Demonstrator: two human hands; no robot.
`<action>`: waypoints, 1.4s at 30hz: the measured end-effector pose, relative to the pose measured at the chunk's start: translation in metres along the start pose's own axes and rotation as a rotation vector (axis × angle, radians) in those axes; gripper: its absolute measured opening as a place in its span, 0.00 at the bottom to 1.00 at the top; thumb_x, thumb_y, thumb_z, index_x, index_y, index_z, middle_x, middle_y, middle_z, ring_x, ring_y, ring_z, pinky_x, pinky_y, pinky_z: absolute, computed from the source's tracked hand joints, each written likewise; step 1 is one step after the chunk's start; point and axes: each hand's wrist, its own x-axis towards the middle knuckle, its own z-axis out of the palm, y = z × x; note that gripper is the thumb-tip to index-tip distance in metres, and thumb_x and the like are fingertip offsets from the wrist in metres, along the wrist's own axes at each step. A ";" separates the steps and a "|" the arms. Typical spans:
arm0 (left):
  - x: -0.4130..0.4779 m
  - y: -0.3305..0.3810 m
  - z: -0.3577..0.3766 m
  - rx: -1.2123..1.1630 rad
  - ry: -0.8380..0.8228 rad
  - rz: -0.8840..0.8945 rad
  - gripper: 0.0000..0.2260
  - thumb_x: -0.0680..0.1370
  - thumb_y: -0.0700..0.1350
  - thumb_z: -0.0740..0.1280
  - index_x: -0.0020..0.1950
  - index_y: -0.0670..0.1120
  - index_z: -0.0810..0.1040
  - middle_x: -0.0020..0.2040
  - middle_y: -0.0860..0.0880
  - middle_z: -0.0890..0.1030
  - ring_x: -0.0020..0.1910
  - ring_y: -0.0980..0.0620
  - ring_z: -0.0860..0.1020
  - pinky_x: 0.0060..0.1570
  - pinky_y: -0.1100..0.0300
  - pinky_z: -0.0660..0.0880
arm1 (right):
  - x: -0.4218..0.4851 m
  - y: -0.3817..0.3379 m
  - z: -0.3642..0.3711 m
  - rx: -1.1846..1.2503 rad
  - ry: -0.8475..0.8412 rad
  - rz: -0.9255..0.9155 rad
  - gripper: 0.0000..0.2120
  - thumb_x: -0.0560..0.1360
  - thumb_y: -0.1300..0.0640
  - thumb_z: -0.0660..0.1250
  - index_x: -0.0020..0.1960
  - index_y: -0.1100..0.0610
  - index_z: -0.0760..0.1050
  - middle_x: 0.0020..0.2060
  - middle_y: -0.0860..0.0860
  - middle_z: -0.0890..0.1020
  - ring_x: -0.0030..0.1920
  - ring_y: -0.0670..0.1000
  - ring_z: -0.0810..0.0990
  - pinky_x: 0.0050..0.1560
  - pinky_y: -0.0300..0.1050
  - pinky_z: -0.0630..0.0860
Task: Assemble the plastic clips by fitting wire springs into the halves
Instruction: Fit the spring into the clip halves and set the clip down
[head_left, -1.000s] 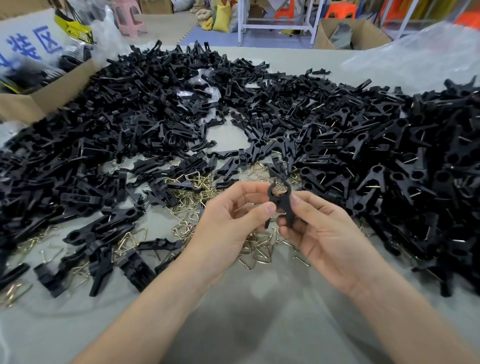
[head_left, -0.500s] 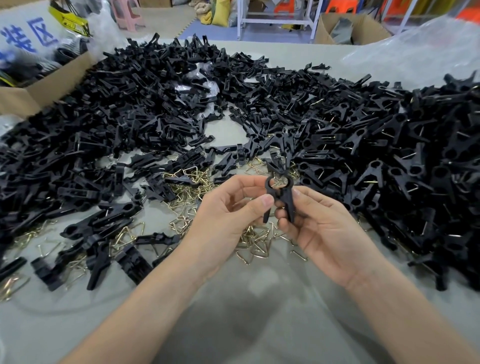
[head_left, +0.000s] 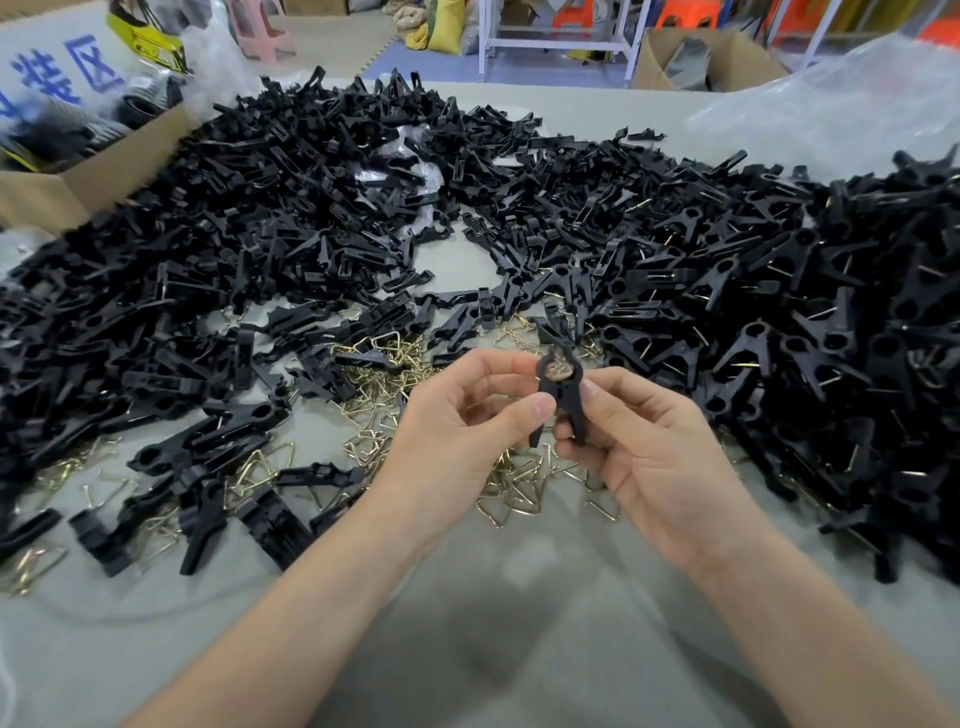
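Both hands hold one black plastic clip upright above the table, its two halves together and a brass wire spring showing in its round top. My left hand pinches the clip's left side with thumb and fingers. My right hand grips its right side between thumb and fingertips. Loose brass wire springs lie scattered on the table under and behind the hands. Black clip halves form a large heap at the left and back.
A heap of black clips with springs fills the right side. A cardboard box stands at the back left, clear plastic sheeting at the back right. The grey table shows bare in front of me.
The clip stays held between both hands. The view has shifted slightly and the hands sit a little lower in frame, with the halves pressed closer together.
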 end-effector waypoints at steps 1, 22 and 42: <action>0.000 0.000 0.000 0.015 0.002 0.000 0.09 0.73 0.35 0.70 0.48 0.48 0.80 0.39 0.53 0.84 0.38 0.57 0.79 0.40 0.66 0.77 | 0.000 0.000 0.000 -0.011 -0.003 -0.001 0.08 0.69 0.60 0.64 0.43 0.65 0.77 0.31 0.55 0.79 0.30 0.48 0.78 0.34 0.38 0.78; -0.002 0.002 0.001 0.140 0.071 0.070 0.12 0.70 0.34 0.73 0.43 0.51 0.83 0.41 0.51 0.86 0.41 0.56 0.83 0.44 0.67 0.77 | 0.000 -0.001 -0.007 -0.164 -0.015 -0.047 0.07 0.65 0.58 0.69 0.39 0.61 0.77 0.34 0.58 0.82 0.34 0.53 0.83 0.36 0.44 0.80; -0.003 0.016 -0.006 -0.025 0.075 0.203 0.17 0.58 0.49 0.80 0.45 0.56 0.86 0.37 0.39 0.81 0.32 0.41 0.77 0.36 0.67 0.78 | 0.005 -0.019 -0.025 -0.419 -0.034 -0.089 0.11 0.72 0.49 0.69 0.36 0.55 0.80 0.32 0.50 0.81 0.30 0.47 0.78 0.32 0.37 0.75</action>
